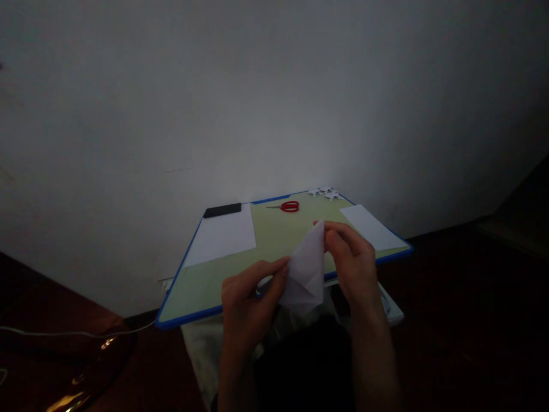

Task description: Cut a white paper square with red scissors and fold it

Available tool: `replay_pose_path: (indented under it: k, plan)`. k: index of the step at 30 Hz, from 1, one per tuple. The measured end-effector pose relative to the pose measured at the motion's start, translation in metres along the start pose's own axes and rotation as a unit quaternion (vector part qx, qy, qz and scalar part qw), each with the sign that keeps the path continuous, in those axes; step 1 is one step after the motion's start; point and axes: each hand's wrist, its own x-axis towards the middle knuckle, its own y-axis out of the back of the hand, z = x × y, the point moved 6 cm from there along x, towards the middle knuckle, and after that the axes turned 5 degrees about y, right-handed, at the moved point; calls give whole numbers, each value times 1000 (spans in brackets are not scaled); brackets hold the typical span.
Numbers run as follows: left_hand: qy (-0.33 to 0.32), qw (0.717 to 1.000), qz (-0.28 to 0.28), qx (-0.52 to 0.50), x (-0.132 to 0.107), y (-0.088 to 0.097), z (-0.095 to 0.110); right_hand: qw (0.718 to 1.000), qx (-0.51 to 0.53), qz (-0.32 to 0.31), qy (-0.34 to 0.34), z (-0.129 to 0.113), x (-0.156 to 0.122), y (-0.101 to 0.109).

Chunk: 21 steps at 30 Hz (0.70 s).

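A folded piece of white paper point(306, 269) with slanted creases is held up over the near edge of the table. My left hand point(253, 294) pinches its left edge between thumb and fingers. At the upper right corner, my right hand point(351, 257) grips the paper with bent fingers; some fingertips are hidden behind it. Beyond my hands, scissors point(289, 206) with red handles lie on the table, their blades pointing left.
The pale green table point(201, 289) has a blue rim and stands against a grey wall point(274, 103). A white sheet point(223, 237) lies left with a black flat object point(222, 210) on its far edge. Another sheet point(371, 227) is at right, near small white paper pieces point(330, 193).
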Motion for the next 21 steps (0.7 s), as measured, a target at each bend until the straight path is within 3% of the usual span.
replay_pose_path:
  k: [2, 21]
  plan:
    - [8, 1000, 15, 1, -1, 2, 0, 1000, -14, -22, -2, -2, -1, -4]
    - [19, 998, 35, 40, 1, -4, 8, 969, -228, -1, 101, 1, -9, -15]
